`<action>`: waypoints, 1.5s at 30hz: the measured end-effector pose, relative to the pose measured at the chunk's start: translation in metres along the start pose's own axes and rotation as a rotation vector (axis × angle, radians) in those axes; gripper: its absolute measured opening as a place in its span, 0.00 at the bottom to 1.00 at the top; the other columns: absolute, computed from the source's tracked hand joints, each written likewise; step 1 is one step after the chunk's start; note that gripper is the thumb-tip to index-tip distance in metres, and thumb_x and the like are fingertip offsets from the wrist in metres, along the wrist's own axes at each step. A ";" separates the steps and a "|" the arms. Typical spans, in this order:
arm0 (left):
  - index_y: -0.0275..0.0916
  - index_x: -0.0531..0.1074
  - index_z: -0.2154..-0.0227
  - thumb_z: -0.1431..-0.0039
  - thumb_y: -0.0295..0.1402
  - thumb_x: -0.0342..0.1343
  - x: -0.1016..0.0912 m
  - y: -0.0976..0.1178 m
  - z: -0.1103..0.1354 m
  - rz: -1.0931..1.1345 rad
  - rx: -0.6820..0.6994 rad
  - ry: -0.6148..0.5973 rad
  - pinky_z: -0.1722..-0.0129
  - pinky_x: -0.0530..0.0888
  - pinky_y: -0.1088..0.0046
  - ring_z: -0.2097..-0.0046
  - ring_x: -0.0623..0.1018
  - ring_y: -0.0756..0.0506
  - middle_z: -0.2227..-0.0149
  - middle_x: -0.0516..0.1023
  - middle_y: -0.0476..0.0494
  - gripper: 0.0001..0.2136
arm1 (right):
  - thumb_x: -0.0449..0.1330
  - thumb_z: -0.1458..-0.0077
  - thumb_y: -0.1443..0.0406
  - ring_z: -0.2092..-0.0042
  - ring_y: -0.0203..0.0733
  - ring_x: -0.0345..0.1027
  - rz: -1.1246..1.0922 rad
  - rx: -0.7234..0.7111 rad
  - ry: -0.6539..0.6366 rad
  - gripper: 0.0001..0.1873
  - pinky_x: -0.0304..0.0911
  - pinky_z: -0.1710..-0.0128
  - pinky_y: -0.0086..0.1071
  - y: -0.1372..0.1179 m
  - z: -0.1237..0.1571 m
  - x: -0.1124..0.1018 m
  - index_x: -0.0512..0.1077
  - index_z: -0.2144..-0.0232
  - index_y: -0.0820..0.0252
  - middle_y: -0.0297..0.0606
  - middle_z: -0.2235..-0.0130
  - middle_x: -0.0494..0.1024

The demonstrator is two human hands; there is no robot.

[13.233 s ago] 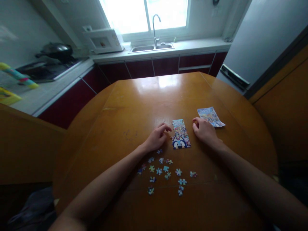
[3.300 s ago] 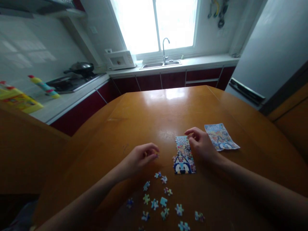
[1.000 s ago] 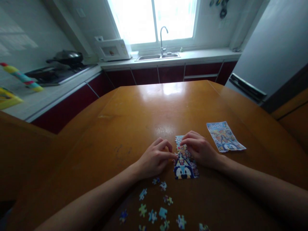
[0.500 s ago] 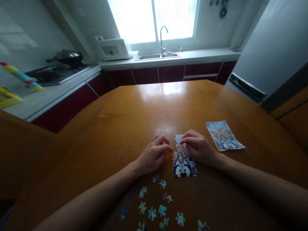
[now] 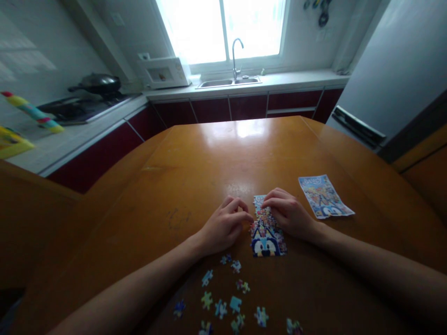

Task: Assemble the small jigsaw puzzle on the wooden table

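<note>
Centrally, below the middle of the view, the partly assembled jigsaw puzzle [image 5: 266,244] lies flat on the wooden worktop [image 5: 209,163], a blue cartoon dog's face filling its near end. Its left edge is uneven, with tabs sticking out. The right hand [image 5: 285,211] lies over the upper right part, fingers bent and close together, hiding that stretch of the picture. At the opposite edge is the left hand [image 5: 226,223], its fingers curled and the index fingertip at the rim of the puzzle; whether either hand pinches a piece cannot be told.

Nearer the person, loose pieces are scattered: a plain light-blue piece [image 5: 235,304], a yellow-green piece [image 5: 206,300] to its left, a dark blue piece [image 5: 179,309] farther left beside the left forearm [image 5: 139,284], and several of mixed colours. Some are cut off by the bottom of the view. That forearm crosses the worktop to the left of them, covering what lies beneath it.

Beyond the right hand, apart from it, a creased printed sheet [image 5: 324,195] shows a similar dog picture. Past the far edge of the worktop come dark red cabinets [image 5: 211,108], a sink [image 5: 216,83] under the bright window [image 5: 195,28], a white microwave [image 5: 164,72] and, farther left, a lidded pan [image 5: 99,83] on the stove. At the right stands a grey fridge [image 5: 387,70].
</note>
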State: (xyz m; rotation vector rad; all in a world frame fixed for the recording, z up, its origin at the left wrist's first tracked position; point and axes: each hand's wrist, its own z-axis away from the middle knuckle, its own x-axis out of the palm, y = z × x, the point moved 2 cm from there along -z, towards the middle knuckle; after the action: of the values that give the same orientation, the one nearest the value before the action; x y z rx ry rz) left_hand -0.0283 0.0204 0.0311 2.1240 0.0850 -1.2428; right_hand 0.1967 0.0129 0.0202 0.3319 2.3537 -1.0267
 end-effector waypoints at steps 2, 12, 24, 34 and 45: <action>0.43 0.76 0.56 0.48 0.13 0.48 0.000 0.001 0.000 0.003 0.009 0.002 0.51 0.70 0.63 0.52 0.67 0.43 0.56 0.72 0.43 0.23 | 0.53 0.44 0.77 0.60 0.44 0.69 0.001 -0.002 0.002 0.16 0.66 0.59 0.41 0.000 0.000 0.000 0.78 0.65 0.57 0.40 0.65 0.78; 0.43 0.76 0.57 0.49 0.12 0.47 0.003 -0.001 0.000 0.004 -0.031 -0.038 0.48 0.69 0.62 0.50 0.66 0.42 0.54 0.70 0.44 0.24 | 0.56 0.45 0.76 0.60 0.43 0.68 0.013 -0.058 -0.057 0.14 0.64 0.59 0.41 -0.004 0.000 0.000 0.78 0.68 0.56 0.39 0.64 0.77; 0.42 0.78 0.62 0.40 0.15 0.48 0.003 -0.004 0.000 -0.015 -0.023 0.070 0.51 0.69 0.63 0.52 0.66 0.43 0.57 0.71 0.43 0.17 | 0.57 0.44 0.75 0.54 0.46 0.65 0.131 -0.157 -0.212 0.14 0.59 0.53 0.44 -0.008 0.003 0.004 0.79 0.66 0.51 0.38 0.56 0.76; 0.48 0.79 0.60 0.43 0.13 0.50 0.006 -0.006 0.002 0.008 0.006 0.007 0.48 0.69 0.62 0.50 0.66 0.43 0.54 0.70 0.45 0.21 | 0.58 0.45 0.74 0.51 0.48 0.65 0.136 -0.154 -0.253 0.14 0.58 0.51 0.47 -0.010 0.003 0.008 0.79 0.64 0.51 0.38 0.55 0.76; 0.41 0.76 0.62 0.46 0.12 0.46 0.003 -0.007 0.001 0.040 -0.022 0.158 0.54 0.69 0.65 0.54 0.66 0.44 0.57 0.68 0.43 0.21 | 0.54 0.45 0.77 0.58 0.45 0.66 0.044 0.150 0.209 0.16 0.64 0.57 0.42 0.007 -0.005 -0.007 0.76 0.73 0.55 0.38 0.65 0.75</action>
State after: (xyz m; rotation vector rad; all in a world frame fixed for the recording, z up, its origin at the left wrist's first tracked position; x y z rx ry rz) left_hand -0.0301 0.0244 0.0241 2.1915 0.1242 -1.0452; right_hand 0.2034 0.0211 0.0223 0.5699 2.4448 -1.2015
